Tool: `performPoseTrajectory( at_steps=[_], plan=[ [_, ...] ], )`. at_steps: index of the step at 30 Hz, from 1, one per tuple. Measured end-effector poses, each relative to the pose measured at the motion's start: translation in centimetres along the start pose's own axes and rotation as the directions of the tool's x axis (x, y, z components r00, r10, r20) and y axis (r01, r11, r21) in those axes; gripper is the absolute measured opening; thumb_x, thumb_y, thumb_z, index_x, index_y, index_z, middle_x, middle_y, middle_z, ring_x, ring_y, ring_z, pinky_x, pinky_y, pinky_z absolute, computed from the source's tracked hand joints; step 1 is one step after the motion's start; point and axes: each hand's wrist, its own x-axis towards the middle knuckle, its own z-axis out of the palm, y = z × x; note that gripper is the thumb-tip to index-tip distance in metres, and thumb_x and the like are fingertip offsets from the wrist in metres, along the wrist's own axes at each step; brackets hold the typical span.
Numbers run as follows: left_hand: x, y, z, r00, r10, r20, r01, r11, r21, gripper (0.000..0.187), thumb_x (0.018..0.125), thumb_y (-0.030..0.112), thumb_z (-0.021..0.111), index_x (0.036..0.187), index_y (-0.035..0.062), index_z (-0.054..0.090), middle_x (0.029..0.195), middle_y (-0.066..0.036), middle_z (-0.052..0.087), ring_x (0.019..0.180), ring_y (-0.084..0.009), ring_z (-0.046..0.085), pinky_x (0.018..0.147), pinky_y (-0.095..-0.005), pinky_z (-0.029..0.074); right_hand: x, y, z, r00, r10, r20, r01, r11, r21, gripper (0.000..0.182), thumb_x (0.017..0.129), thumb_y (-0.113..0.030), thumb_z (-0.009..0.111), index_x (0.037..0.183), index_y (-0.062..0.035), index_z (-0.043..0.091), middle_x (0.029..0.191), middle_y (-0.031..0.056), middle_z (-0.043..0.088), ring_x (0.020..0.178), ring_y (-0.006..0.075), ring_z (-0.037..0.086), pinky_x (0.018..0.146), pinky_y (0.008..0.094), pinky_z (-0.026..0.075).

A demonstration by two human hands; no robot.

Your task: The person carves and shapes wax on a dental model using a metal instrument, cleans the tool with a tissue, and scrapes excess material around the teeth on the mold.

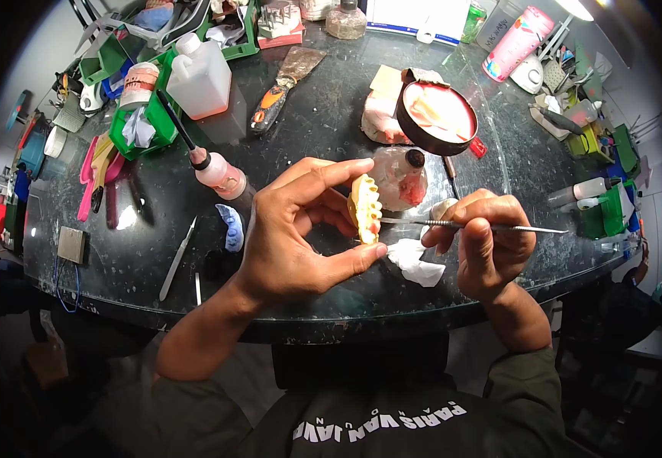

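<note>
A yellowish dental cast [363, 208] with a row of teeth is pinched between the thumb and fingers of my left hand [300, 225]. My right hand [491, 240] holds a thin metal carving tool [529, 228] like a pen, and its tip meets the toothed side of the cast near a small pink patch. Below the tool lies a crumpled white tissue [416, 262]. Just behind the cast sits a glass burner with a dark top [401, 179]. A round tin of pink wax [439, 114] is behind that.
A spray-like bottle of pink liquid [221, 175], a blue moulded strip [230, 227] and a knife [178, 258] are at left. Farther back are a scraper [285, 88] and a white jug [199, 80]. A pink tumbler [518, 44] stands back right.
</note>
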Motion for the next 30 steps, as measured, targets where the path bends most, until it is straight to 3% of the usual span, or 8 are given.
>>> performPoseTrajectory(
  at_steps=[8,23,30],
  plan=[
    [0.0,-0.1,-0.1,1.000,0.012,0.010,-0.012,1.000,-0.017,0.076,0.068,-0.005,0.087,0.138,-0.0033,0.056,0.113,-0.007,0.056,0.093,-0.0116,0.066,0.080,-0.0238,0.059,0.1,-0.2,0.5,0.999,0.031,0.010,-0.031,0.999,-0.029,0.016,0.100,-0.008,0.063,0.097,0.0080,0.062,0.078,0.0198,0.070,0.061,0.0171,0.069,0.051,0.0252,0.055],
    [0.0,0.0,-0.2,1.000,0.020,0.019,-0.020,0.999,0.034,0.074,0.068,-0.004,0.087,0.137,-0.0032,0.058,0.115,-0.008,0.057,0.092,-0.0117,0.067,0.077,-0.0236,0.058,0.2,-0.2,0.2,0.996,0.006,0.086,-0.006,1.000,0.005,0.017,0.102,-0.010,0.059,0.099,0.0059,0.058,0.081,0.0175,0.066,0.065,0.0190,0.069,0.054,0.0261,0.053],
    [0.0,-0.2,-0.3,0.998,0.056,0.009,-0.056,0.995,0.082,0.076,0.068,-0.004,0.087,0.138,-0.0022,0.058,0.115,-0.008,0.058,0.089,-0.0111,0.067,0.075,-0.0225,0.057,0.4,0.6,-0.5,0.974,-0.090,-0.207,0.053,0.983,-0.178,0.011,0.105,-0.010,0.054,0.107,0.0012,0.055,0.092,0.0144,0.064,0.069,0.0180,0.068,0.053,0.0237,0.051]
  ],
)
